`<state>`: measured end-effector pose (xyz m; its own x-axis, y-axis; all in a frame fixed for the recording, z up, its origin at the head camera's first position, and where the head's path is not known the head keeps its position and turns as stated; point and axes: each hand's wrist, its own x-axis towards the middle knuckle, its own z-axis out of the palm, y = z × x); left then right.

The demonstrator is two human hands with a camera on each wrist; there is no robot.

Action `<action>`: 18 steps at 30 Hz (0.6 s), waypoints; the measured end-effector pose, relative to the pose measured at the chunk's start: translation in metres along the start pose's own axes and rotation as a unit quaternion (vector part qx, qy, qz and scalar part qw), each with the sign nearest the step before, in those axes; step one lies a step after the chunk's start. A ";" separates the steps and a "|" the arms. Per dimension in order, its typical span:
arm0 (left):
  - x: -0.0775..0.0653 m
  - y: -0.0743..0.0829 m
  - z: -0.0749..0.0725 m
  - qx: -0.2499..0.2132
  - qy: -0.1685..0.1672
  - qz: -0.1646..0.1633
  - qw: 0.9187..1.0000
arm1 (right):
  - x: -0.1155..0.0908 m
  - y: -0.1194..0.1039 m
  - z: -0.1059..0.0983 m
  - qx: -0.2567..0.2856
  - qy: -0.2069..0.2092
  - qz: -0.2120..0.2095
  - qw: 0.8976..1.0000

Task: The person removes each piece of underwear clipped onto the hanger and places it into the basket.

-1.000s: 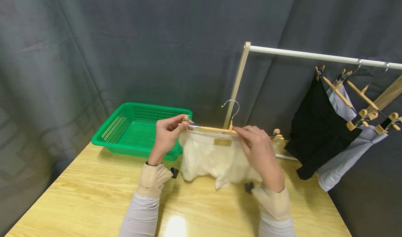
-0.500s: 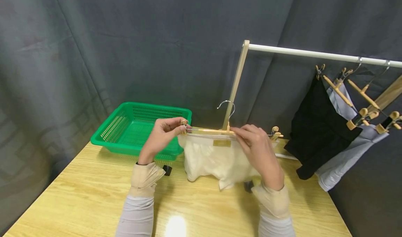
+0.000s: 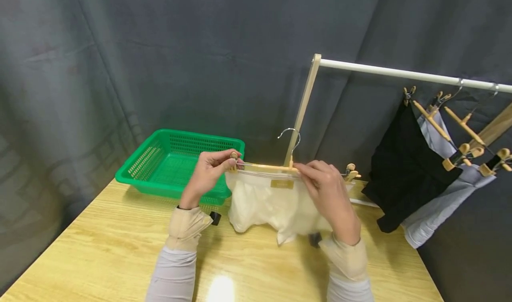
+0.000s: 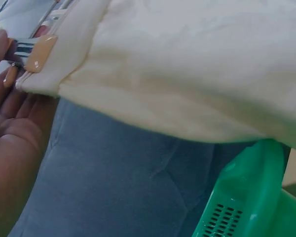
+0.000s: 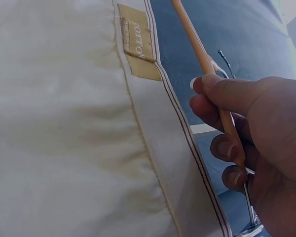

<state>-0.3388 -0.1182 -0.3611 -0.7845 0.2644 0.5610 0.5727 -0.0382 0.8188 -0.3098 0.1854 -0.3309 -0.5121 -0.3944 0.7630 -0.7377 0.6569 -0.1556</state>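
Observation:
A wooden clip hanger (image 3: 268, 167) with a metal hook is held level above the table. From it hangs a cream garment (image 3: 264, 206), like underpants, with a striped waistband and a tan "COTTON" label (image 5: 139, 43). My left hand (image 3: 207, 174) pinches the hanger's left clip (image 4: 41, 53), whose pad lies on the waistband's corner. Curled around the bar, right of the hook, are the fingers of my right hand (image 3: 330, 193); the right wrist view shows a gap between bar and waistband there. The right clip (image 3: 350, 173) sits at the waistband's other end.
A green plastic basket (image 3: 140, 184) stands behind my left hand on the wooden table (image 3: 100, 248). At the right, a rack with a white rail (image 3: 384, 70) carries black shorts (image 3: 400, 168) and a light grey garment (image 3: 428, 217) on clip hangers. Dark curtains hang behind.
The left hand has shifted slightly left and down with the hanger's left end, and the hook has moved a little left. The right hand stays nearly in place on the bar.

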 end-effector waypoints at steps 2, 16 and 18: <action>0.000 0.000 0.001 0.005 0.012 0.010 1.000 | 0.000 0.000 0.001 0.000 0.000 -0.002 1.000; 0.001 -0.002 0.004 -0.011 0.023 0.038 0.999 | 0.000 0.000 -0.001 -0.008 -0.007 0.010 1.000; 0.001 -0.002 0.005 -0.014 0.022 0.029 0.999 | 0.000 0.000 -0.002 -0.007 -0.010 0.012 1.000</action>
<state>-0.3400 -0.1134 -0.3628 -0.7594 0.2191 0.6126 0.6118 -0.0799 0.7870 -0.3092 0.1864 -0.3299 -0.5390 -0.3911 0.7460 -0.7187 0.6754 -0.1652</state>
